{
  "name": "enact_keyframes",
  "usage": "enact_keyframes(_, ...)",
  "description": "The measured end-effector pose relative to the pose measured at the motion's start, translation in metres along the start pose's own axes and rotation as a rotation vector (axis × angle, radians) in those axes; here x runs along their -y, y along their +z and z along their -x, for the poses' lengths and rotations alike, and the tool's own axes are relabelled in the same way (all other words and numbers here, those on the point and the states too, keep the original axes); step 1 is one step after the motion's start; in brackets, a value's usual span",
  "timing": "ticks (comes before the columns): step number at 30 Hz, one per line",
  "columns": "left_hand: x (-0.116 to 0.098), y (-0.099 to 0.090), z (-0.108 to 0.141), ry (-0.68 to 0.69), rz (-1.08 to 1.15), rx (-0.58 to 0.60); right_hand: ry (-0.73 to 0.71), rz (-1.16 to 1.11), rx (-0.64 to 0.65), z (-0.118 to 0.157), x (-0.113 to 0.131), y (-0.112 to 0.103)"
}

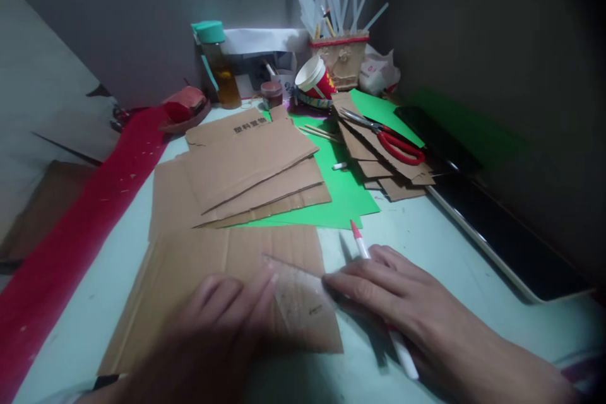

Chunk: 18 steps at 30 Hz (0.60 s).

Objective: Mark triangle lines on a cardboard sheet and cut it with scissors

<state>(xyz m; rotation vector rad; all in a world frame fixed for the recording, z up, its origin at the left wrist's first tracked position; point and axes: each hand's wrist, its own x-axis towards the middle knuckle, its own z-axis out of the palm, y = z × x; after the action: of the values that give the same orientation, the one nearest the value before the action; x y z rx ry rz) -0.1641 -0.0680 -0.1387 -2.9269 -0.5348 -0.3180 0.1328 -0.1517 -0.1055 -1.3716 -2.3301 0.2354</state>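
A piece of brown cardboard [189, 265] lies in front of me, a clear plastic set square [303, 303] on its right part. My left hand [218, 322] rests on the cardboard, blurred, its fingers stretched out and its fingertips pressing the set square's upper left edge. At the right corner of the set square, my right hand [402, 297] touches it with the fingertips. That hand is closed around a white pen [402, 353] with a red tip, which points away from me. The pen's middle is hidden by the fingers.
Stacked cardboard sheets [246, 164] lie beyond, over green paper [341, 202]. Red-handled scissors [398, 146] rest on cardboard strips [374, 167]. A black-screened device [511, 233] lies right. Behind stand a bottle [222, 76], a paper cup [316, 79] and a holder of straws [341, 60].
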Motion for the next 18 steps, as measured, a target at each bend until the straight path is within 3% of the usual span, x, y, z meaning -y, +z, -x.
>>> enact_keyframes(7, 0.003, -0.012, 0.002, 0.076, 0.123, -0.059, -0.035, -0.160, 0.107, 0.005, -0.028, -0.007)
enact_keyframes(10, 0.005, -0.015, 0.008, 0.002, 0.207, -0.056, -0.012, -0.226, 0.183, 0.009, -0.041, -0.012)
enact_keyframes(14, 0.009, -0.018, 0.017, -0.193, 0.248, 0.028, -0.059, -0.253, 0.158, 0.010, -0.053, -0.010)
enact_keyframes(18, 0.012, -0.018, 0.015, -0.164, 0.195, -0.031, -0.125, -0.241, 0.156, 0.004, -0.062, -0.005)
